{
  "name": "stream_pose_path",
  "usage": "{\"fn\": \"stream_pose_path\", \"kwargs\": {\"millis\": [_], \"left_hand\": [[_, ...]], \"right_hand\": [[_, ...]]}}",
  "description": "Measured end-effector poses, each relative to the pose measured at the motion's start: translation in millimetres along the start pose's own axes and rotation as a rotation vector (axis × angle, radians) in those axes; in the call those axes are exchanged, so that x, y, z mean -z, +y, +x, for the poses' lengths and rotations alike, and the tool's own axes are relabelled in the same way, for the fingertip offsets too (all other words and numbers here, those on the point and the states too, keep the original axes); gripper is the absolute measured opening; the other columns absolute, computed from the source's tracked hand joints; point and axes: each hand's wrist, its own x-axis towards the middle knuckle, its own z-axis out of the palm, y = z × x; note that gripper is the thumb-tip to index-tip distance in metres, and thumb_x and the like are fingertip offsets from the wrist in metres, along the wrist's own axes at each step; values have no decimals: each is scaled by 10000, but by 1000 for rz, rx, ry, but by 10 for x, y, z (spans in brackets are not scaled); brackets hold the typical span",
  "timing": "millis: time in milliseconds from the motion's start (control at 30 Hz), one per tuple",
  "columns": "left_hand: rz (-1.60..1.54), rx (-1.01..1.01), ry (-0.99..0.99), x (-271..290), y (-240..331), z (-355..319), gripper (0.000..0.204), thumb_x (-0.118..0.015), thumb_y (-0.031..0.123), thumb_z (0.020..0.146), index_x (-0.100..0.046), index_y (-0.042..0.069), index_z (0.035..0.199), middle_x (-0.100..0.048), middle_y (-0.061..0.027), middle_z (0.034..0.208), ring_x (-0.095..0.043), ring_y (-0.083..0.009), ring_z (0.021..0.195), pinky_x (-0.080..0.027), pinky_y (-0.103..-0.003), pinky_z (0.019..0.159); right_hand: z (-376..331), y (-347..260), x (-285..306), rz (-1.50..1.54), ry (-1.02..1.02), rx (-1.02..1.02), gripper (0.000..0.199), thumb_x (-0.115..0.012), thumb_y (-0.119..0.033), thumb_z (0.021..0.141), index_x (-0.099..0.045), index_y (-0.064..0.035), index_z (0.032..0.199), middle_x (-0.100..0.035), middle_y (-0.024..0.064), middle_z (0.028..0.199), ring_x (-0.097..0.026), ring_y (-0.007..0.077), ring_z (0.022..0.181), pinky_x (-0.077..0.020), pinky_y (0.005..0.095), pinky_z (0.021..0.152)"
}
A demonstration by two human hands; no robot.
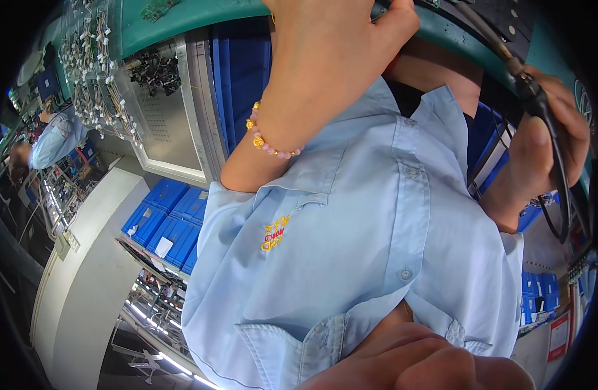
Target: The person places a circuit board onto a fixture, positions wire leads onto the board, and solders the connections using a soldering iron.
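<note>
My left hand point(341, 45), with a pink-and-gold bead bracelet point(258, 133) at the wrist, reaches to the top edge of the view over the green table edge point(182, 14). Its fingertips are cut off there, so what they touch is hidden. At the right, my right hand point(530, 157) is closed around the black handle of a soldering iron point(530, 91). The iron's metal shaft points up and to the left, over a dark surface on the table. From the handle a black cable point(561, 195) loops down past my fingers.
Wire harnesses point(94, 81) with white connectors hang at the upper left, beside a green circuit board point(157, 8). A metal-framed panel point(172, 123) and blue bins point(162, 218) stand left of me. Another person's blue sleeve point(55, 140) shows at far left. More blue bins point(539, 292) stand lower right.
</note>
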Motion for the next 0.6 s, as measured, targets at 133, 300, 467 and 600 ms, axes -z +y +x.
{"fn": "stream_pose_path", "kwargs": {"millis": [133,300,467,600], "left_hand": [[-33,-42,32,45,10,23,55,-656,58,693,-617,52,730,-475,-170,1177,-395,-354,1137,-253,-474,981],[-131,-8,130,-25,-31,-35,85,-688,114,684,-604,107,702,-531,-73,1116,-405,-319,1161,-245,-514,999],[-165,17,83,-41,-54,-77,104,-684,103,687,-580,108,684,-506,-76,1159,-374,-331,1228,-178,-553,1057],[-175,41,25,42,-39,-65,91,-706,137,705,-615,133,713,-505,-47,1194,-376,-317,1253,-179,-557,1068]], "right_hand": [[112,-23,146,-19,87,12,258,-665,-6,775,-565,71,1000,-634,246,944,-629,250,849,-503,314,800],[486,-40,177,-178,126,93,251,-656,-17,786,-571,66,1006,-630,196,940,-600,178,805,-476,256,743],[956,-61,84,-244,205,61,229,-682,-47,808,-607,39,1007,-641,94,949,-582,99,801,-451,205,715],[1327,89,-5,-452,55,-158,219,-658,-60,841,-611,1,1045,-609,16,924,-541,70,842,-415,194,753]]}}
